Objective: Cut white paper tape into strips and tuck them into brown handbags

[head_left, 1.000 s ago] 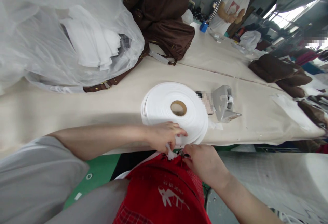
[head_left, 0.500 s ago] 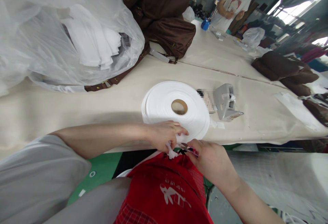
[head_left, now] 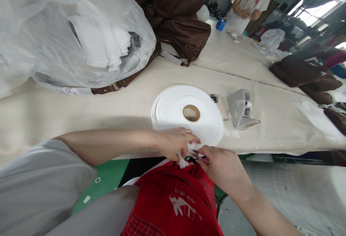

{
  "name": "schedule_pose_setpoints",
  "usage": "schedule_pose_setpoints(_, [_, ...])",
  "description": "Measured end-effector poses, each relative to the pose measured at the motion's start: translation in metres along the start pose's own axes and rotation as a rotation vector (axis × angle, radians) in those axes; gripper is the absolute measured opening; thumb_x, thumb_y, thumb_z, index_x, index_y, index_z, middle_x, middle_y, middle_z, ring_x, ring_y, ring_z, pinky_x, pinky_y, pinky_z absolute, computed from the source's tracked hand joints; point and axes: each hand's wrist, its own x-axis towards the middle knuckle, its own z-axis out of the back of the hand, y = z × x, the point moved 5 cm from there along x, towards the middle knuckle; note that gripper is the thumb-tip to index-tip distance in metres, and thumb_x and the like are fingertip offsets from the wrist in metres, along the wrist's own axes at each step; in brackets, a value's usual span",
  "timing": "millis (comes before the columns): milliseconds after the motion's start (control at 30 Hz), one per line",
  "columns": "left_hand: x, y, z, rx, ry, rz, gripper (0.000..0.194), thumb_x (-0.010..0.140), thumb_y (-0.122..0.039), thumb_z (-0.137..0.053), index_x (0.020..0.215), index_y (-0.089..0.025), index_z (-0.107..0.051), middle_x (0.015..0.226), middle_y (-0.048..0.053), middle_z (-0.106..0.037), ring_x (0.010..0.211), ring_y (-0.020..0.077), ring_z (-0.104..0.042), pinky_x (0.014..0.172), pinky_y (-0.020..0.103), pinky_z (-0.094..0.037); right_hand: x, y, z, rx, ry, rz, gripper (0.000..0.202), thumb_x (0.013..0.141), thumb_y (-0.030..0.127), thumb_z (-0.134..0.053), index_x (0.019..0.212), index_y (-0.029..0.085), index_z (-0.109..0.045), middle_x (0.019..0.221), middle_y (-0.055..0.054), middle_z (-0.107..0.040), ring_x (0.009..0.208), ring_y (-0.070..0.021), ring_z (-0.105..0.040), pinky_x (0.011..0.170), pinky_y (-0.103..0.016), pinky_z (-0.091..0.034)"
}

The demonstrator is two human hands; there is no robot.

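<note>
White roll (head_left: 175,110), flat and brown-cored

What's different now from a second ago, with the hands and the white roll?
The right hand has lifted a little toward the white roll, and the scissors it holds show more clearly now, blades pointing toward the left hand. Nothing was visibly grabbed or let go. The left hand still pinches white strips by the roll's near edge, and the roll hasn't visibly moved on the table.
</note>
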Motion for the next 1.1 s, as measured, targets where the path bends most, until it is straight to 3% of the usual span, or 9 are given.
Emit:
schedule_pose_setpoints(200, [0.0, 0.0, -0.001, 0.005, -0.006, -0.006, 0.013, 0.059, -0.018, -0.078, 0.071, -0.023, -0.077, 0.139, 0.004, -0.05, 0.116, 0.0293, -0.049, 0.099, 0.04, -0.038, 0.011, 0.007, 0.001, -0.015, 0.038, 0.011, 0.011, 0.089, 0.03, -0.059, 0.091, 0.021, -0.066, 0.079, -0.004, -0.073, 0.072, -0.0229, -0.07, 0.059, -0.029, -0.044])
schedule_pose_setpoints(400, [0.0, -0.001, 0.001, 0.01, -0.002, -0.01, 0.013, 0.06, -0.019, -0.079, 0.072, -0.023, -0.076, 0.138, 0.004, -0.052, 0.112, 0.0274, -0.052, 0.098, 0.039, -0.04, 0.023, 0.019, -0.001, -0.083, 0.118, 0.037, 0.011, 0.088, 0.02, -0.057, 0.093, 0.017, -0.066, 0.082, -0.01, -0.074, 0.073, -0.0247, -0.071, 0.062, -0.03, -0.048])
schedule_pose_setpoints(533, [0.0, -0.001, -0.002, 0.026, -0.054, -0.035, 0.009, 0.066, -0.022, -0.076, 0.074, -0.02, -0.071, 0.133, 0.006, -0.055, 0.112, 0.0272, -0.054, 0.099, 0.039, -0.04, 0.022, 0.017, -0.003, -0.07, 0.142, 0.052, 0.011, 0.087, 0.02, -0.058, 0.093, 0.018, -0.066, 0.083, -0.009, -0.074, 0.077, -0.0247, -0.071, 0.065, -0.03, -0.049])
schedule_pose_setpoints(733, [-0.002, 0.0, -0.007, 0.116, -0.155, -0.035, 0.026, 0.075, -0.023, -0.07, 0.099, -0.015, -0.064, 0.136, 0.013, -0.053, 0.118, 0.0275, -0.053, 0.106, 0.039, -0.037, 0.017, 0.016, -0.007, -0.061, 0.116, 0.068, 0.018, 0.089, 0.018, -0.052, 0.099, 0.021, -0.066, 0.085, -0.006, -0.075, 0.075, -0.0234, -0.071, 0.064, -0.03, -0.049])
schedule_pose_setpoints(867, [-0.002, 0.0, -0.007, 0.141, -0.155, -0.048, 0.018, 0.081, -0.025, -0.066, 0.098, -0.019, -0.067, 0.133, 0.011, -0.056, 0.114, 0.0261, -0.055, 0.103, 0.039, -0.04, 0.015, 0.016, -0.01, -0.083, 0.107, 0.055, 0.014, 0.088, 0.018, -0.054, 0.096, 0.019, -0.066, 0.082, -0.007, -0.074, 0.073, -0.0236, -0.071, 0.062, -0.03, -0.048])
schedule_pose_setpoints(1100, [0.0, -0.006, -0.01, 0.245, -0.13, -0.073, 0.022, 0.082, -0.023, -0.064, 0.104, -0.025, -0.07, 0.133, 0.008, -0.056, 0.11, 0.025, -0.056, 0.096, 0.037, -0.043, 0.011, 0.009, -0.012, -0.067, 0.053, 0.018, 0.009, 0.085, 0.025, -0.061, 0.091, 0.02, -0.064, 0.078, -0.005, -0.073, 0.072, -0.0244, -0.071, 0.058, -0.029, -0.047])
